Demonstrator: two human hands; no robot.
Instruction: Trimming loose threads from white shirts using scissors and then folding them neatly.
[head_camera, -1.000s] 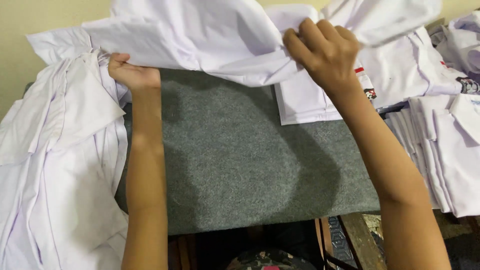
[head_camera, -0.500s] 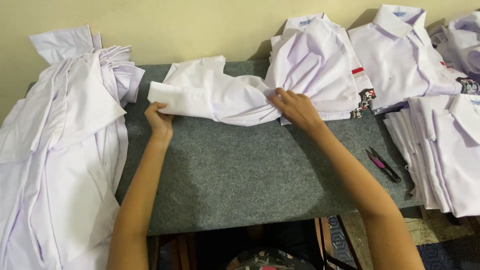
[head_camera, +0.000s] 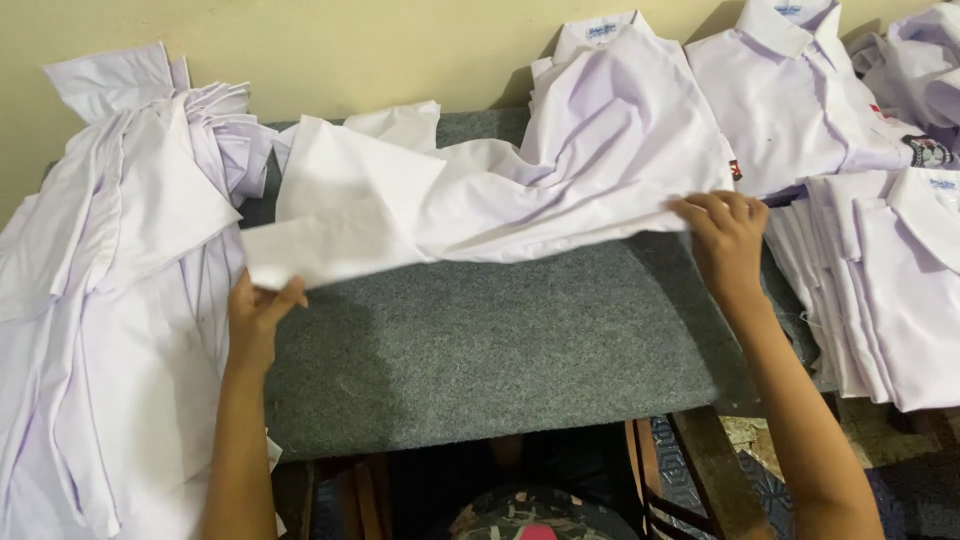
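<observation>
A white shirt is stretched crumpled across the back of a grey felt-covered table. My left hand pinches its lower left edge near the table's left side. My right hand grips the shirt's right edge, fingers curled over the cloth. The shirt hangs a little above the felt between the two hands, and its far part lies on a folded shirt behind.
A loose heap of white shirts drapes over the left side. Folded white shirts lie along the wall, and a stack of folded shirts stands at the right. A wall is close behind the table.
Both hands lowered the shirt from up in the air, then spread it wider: my left hand moved towards me and left, my right hand moved right. The small tool by the right stack is hidden now.
</observation>
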